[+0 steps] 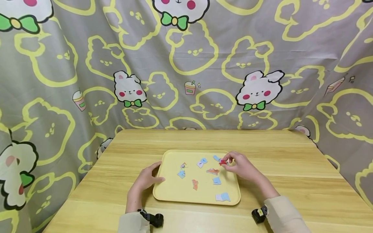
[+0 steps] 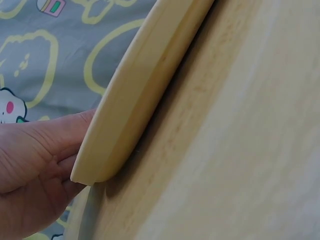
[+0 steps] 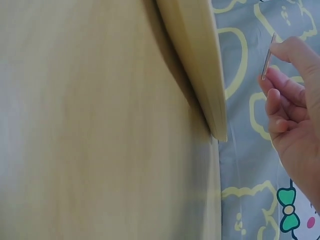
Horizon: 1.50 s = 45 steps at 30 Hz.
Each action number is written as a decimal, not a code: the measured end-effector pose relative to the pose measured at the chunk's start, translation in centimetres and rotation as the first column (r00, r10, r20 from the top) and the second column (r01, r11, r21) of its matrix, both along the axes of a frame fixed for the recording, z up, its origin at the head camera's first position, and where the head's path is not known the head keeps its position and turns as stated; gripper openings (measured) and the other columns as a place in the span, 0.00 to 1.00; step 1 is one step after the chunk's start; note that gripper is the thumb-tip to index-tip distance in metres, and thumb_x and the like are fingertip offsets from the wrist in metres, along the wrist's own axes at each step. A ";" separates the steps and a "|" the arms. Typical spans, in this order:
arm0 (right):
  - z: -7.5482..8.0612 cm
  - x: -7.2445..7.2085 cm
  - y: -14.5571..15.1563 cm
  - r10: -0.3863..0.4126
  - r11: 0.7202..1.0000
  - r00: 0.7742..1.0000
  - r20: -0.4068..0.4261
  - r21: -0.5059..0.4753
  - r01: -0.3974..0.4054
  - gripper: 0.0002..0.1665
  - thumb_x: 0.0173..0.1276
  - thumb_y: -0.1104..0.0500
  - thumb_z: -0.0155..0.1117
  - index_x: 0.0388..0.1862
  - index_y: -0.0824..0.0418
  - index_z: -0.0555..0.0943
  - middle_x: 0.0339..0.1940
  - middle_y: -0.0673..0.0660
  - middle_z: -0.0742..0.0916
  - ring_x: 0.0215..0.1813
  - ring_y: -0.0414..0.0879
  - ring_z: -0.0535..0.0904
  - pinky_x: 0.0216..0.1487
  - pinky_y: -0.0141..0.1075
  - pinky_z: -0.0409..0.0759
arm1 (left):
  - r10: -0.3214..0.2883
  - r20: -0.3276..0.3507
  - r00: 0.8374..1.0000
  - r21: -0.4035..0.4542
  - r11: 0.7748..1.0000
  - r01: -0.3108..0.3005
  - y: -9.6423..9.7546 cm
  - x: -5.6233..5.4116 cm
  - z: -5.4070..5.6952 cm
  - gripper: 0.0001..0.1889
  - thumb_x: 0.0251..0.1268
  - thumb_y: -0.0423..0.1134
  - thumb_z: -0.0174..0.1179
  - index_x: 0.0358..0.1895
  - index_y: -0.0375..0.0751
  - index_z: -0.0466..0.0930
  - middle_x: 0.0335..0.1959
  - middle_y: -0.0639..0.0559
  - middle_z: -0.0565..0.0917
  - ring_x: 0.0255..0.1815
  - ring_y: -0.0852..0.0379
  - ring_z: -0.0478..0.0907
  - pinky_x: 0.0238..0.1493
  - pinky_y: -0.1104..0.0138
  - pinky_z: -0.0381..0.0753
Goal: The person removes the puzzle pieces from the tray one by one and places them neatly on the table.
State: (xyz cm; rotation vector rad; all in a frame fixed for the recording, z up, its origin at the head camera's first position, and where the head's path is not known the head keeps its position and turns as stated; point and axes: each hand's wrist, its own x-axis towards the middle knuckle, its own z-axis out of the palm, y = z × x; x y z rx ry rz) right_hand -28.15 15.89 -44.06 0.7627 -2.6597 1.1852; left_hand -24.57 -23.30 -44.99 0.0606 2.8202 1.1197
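Observation:
My right hand (image 1: 242,165) pinches a thin flat puzzle piece (image 1: 222,162) with red on it, above the right back part of a yellow tray (image 1: 172,196). In the right wrist view that piece (image 3: 268,57) shows edge-on between thumb and fingertips. A light-blue piece (image 1: 216,158) lies close by those fingers. My left hand (image 1: 147,177) holds the tray's left rim, its thumb over the edge. The left wrist view shows the tray's side wall (image 2: 125,110), with part of the fingers hidden behind it.
Several other pieces lie scattered in the tray, among them an orange one (image 1: 195,184), a reddish one (image 1: 212,171), a blue one (image 1: 217,181) and a blue-and-lilac one (image 1: 222,196). The tray stands on a wooden table (image 1: 274,149). A patterned curtain (image 1: 180,110) hangs behind.

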 end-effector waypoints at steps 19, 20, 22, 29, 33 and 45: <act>-0.1 0.2 2.0 -0.044 0.999 0.999 -0.008 0.023 0.044 0.07 0.59 0.62 0.72 0.36 0.58 0.83 0.33 0.48 0.84 0.37 0.39 0.73 0.35 0.29 0.73 | -0.002 -0.008 1.000 -0.012 1.000 0.002 -0.2 0.0 -0.2 0.40 0.56 0.39 0.72 0.73 0.43 0.65 0.71 0.34 0.69 0.73 0.32 0.62 0.72 0.40 0.63; -0.1 0.2 2.2 -0.047 0.999 0.999 -0.007 0.025 0.047 0.07 0.59 0.62 0.72 0.36 0.58 0.83 0.33 0.48 0.84 0.37 0.39 0.73 0.35 0.29 0.73 | -0.001 -0.006 1.000 -0.011 1.000 0.001 -0.2 0.0 -0.2 0.40 0.56 0.39 0.72 0.73 0.43 0.65 0.72 0.34 0.68 0.74 0.32 0.62 0.72 0.40 0.62; -0.2 0.2 2.5 -0.052 0.998 0.999 -0.002 0.031 0.052 0.07 0.60 0.62 0.71 0.36 0.57 0.83 0.33 0.48 0.84 0.37 0.39 0.73 0.35 0.29 0.73 | -0.002 -0.005 1.000 -0.013 1.000 0.002 -0.2 0.0 -0.2 0.40 0.55 0.40 0.72 0.73 0.43 0.65 0.72 0.34 0.68 0.73 0.32 0.61 0.72 0.40 0.63; -0.3 0.2 3.5 -0.066 0.997 0.998 -0.006 0.040 0.066 0.06 0.60 0.62 0.71 0.36 0.57 0.83 0.34 0.48 0.86 0.37 0.38 0.73 0.33 0.28 0.72 | 0.000 0.002 1.000 -0.011 1.000 0.000 -0.1 0.0 -0.1 0.40 0.56 0.41 0.71 0.74 0.44 0.64 0.72 0.34 0.67 0.74 0.31 0.61 0.72 0.39 0.62; -0.3 0.3 3.9 -0.069 0.997 0.998 -0.007 0.042 0.069 0.06 0.59 0.62 0.72 0.36 0.57 0.83 0.36 0.49 0.87 0.37 0.38 0.73 0.34 0.28 0.73 | -0.004 0.001 1.000 -0.005 1.000 0.004 -0.1 0.1 0.0 0.41 0.56 0.41 0.71 0.74 0.43 0.64 0.72 0.34 0.67 0.74 0.31 0.60 0.72 0.39 0.62; -0.2 0.6 4.4 -0.088 0.994 0.996 0.005 0.059 0.088 0.07 0.60 0.59 0.72 0.36 0.58 0.83 0.33 0.49 0.84 0.36 0.41 0.73 0.31 0.27 0.71 | -0.029 -0.005 1.000 0.010 1.000 0.029 -0.2 0.1 -0.1 0.41 0.57 0.40 0.71 0.74 0.40 0.63 0.72 0.33 0.67 0.74 0.32 0.61 0.71 0.41 0.64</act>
